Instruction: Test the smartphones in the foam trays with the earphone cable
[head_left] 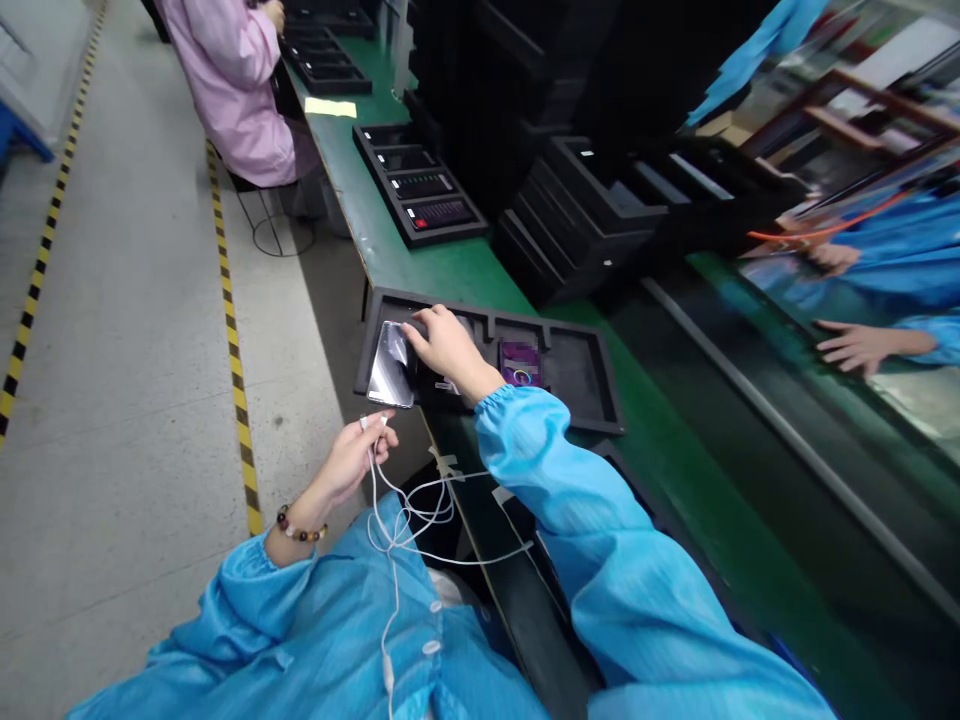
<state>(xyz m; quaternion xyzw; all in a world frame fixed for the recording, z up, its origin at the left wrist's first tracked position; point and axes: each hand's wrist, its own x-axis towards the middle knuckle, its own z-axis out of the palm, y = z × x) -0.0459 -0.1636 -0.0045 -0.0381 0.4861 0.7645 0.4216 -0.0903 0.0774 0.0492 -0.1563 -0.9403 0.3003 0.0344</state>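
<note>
My left hand (pixel 358 458) pinches the plug ends of white cables (pixel 395 545), just below the tray's near left corner. The cables hang in loops in front of my blue smock, and some run to the table edge, where bits of tape stick. My right hand (pixel 448 348) reaches over a black foam tray (pixel 581 375) with its fingers at the upper right edge of a smartphone (pixel 391 368). That phone has a dark, shiny screen and lies at the tray's left end, partly over its near rim. Another phone (pixel 520 362) with a lit purple screen rests in a middle compartment.
Farther up the green table (pixel 397 262) lies another black tray (pixel 416 235) with several phones. Stacked black trays (pixel 570 215) stand to the right. A person in pink (pixel 232 90) sits at the far end; another person's blue sleeves (pixel 911 250) and hands show at right.
</note>
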